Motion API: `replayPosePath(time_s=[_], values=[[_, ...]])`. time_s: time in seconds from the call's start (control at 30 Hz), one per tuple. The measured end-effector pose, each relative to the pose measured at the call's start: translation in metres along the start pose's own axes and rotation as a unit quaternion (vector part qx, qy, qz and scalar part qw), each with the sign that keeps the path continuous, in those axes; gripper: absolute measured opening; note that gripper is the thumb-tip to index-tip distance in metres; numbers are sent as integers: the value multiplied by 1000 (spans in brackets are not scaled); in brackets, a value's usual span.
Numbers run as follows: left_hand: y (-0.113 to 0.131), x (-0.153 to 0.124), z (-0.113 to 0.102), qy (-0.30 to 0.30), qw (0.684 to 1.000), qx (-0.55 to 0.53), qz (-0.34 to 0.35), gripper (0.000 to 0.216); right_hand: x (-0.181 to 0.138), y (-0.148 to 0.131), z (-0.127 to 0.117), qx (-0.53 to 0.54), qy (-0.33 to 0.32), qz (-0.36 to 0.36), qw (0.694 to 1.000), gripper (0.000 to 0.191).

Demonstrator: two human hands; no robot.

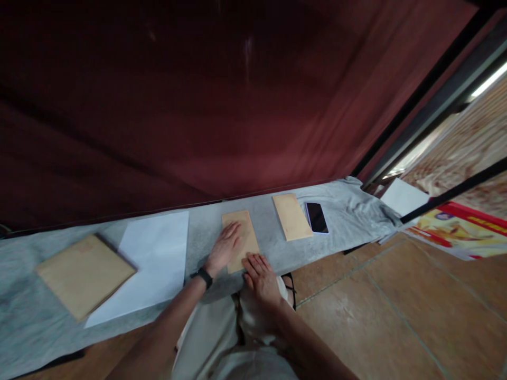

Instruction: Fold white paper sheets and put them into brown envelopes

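While both hands lay flat, the left hand (pixel 225 245) and right hand (pixel 259 274) pressed a small tan paper envelope (pixel 245 237), apparently steadying it. Neither hand gripped anything. It rested on grey cloth (pixel 336 221).

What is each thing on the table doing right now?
Left hand: flat on the middle envelope.
Right hand: fingertips on the same envelope's near edge.
Middle envelope: lying flat, pressed down.
Second envelope: flat, untouched.
Phone: screen dark.
Envelope stack: resting partly on white paper.
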State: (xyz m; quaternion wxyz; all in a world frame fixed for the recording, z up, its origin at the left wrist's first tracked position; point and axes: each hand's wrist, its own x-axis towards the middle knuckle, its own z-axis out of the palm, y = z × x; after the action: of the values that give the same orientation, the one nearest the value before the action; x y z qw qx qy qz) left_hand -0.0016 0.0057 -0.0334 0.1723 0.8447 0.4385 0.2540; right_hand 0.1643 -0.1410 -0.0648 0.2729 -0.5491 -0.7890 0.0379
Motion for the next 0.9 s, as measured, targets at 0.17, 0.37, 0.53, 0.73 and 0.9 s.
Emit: replayPosePath(time_s=[0.17, 0.37, 0.53, 0.73, 0.9], values=[[-28, 46, 8, -67, 997, 39, 26, 59, 0, -2, -1, 0, -2, 2, 1000, 50], [-34, 64, 14, -122, 986, 86, 70, 62, 0, -4, -1, 0, -9, 9, 1000, 51], [-35, 62, 18, -140, 973, 157, 98, 63, -1, -4, -1, 3, -9, 6, 1000, 54], [-29, 49, 21, -155, 964, 175, 131, 64, 0, -6, -5, 15, -4, 9, 1000, 53], [-19, 30, 21, -166, 962, 156, 151, 61, 1, -5, -4, 33, 6, 7, 999, 49]])
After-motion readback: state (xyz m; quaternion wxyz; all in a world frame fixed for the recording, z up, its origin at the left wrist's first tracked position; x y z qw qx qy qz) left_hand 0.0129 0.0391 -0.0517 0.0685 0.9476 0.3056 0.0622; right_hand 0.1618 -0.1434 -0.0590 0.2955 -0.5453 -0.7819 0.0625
